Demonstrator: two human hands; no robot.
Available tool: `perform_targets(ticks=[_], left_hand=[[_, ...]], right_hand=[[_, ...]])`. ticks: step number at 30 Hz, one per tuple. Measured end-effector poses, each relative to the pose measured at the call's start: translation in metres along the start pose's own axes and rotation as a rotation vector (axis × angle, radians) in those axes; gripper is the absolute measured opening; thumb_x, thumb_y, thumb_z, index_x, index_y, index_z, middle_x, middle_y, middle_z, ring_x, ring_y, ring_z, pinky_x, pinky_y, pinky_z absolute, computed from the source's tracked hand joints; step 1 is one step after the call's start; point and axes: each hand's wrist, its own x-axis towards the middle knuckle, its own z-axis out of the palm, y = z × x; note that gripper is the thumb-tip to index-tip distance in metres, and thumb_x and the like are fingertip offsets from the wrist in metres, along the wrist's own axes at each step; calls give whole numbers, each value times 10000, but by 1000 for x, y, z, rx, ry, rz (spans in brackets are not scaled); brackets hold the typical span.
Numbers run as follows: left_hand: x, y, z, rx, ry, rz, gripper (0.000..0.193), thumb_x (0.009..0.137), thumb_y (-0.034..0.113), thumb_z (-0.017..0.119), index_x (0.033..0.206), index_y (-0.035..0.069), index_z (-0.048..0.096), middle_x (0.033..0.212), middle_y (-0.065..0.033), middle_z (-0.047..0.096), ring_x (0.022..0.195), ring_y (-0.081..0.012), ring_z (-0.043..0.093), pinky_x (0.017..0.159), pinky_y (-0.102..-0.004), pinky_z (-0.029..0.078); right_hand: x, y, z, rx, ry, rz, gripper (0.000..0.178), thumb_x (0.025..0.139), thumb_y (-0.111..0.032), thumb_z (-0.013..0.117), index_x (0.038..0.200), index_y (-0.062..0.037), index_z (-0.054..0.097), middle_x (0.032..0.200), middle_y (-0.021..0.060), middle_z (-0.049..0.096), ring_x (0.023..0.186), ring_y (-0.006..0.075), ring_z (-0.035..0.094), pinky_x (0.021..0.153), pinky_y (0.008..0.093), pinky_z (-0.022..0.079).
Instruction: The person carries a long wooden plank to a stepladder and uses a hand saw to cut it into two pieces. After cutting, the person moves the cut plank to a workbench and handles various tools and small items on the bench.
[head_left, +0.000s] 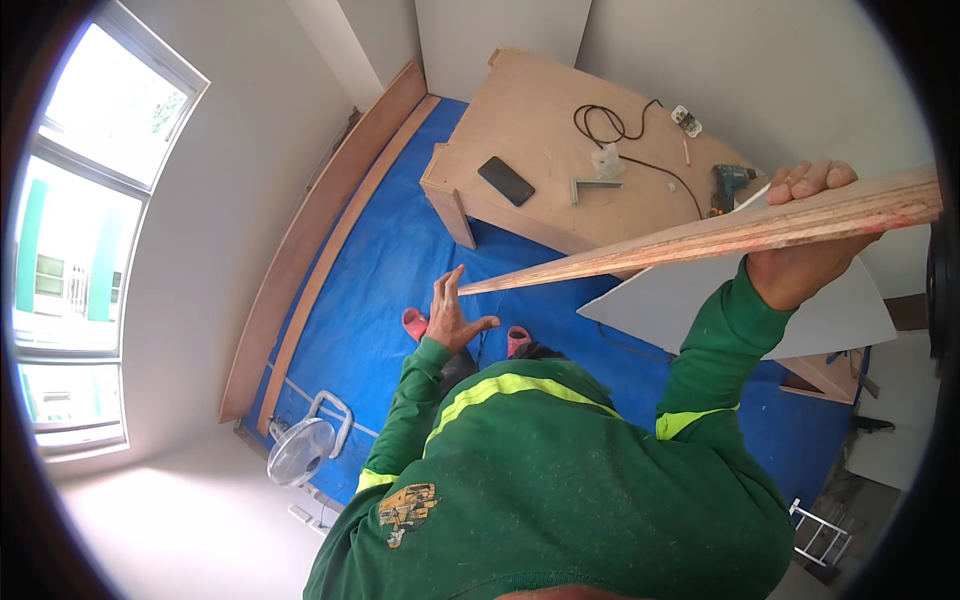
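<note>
A long plywood board (720, 238), seen along its layered edge, slants across in front of me from the upper right toward the middle. My right hand (798, 270) grips it near its right end, the fingers over the top and the palm below. Close to the board's left end is my left hand (452, 316), its fingers raised and the thumb spread apart. Whether it touches the board there I cannot tell. Beyond the board stands a wooden table (545, 130).
On the table lie a black phone (506, 181), a drill (732, 186), a metal angle piece (596, 185) and a dark cable (655, 160). A white sheet (640, 307) is under the board. Long planks (330, 230) line the left wall near a fan (302, 450). Blue sheeting (375, 260) covers the floor.
</note>
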Motion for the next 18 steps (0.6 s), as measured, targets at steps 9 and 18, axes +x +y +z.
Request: perform_targets(ticks=[9, 18], left_hand=[[80, -66, -76, -11, 251, 197, 417, 935, 149, 814, 1331, 71, 708, 1230, -147, 753, 1142, -368, 722, 965, -452, 580], [175, -139, -210, 87, 280, 200, 283, 933, 96, 760, 1213, 138, 759, 1182, -110, 774, 1082, -366, 753, 886, -452, 609]], right_hand=[[6, 70, 102, 272, -373, 42, 531, 1078, -559, 566, 1192, -42, 607, 943, 110, 645, 843, 256, 631, 803, 362, 531], [68, 69, 221, 40, -307, 29, 645, 1051, -547, 561, 1348, 25, 562, 1095, 146, 617, 993, 296, 591, 953, 466, 465]])
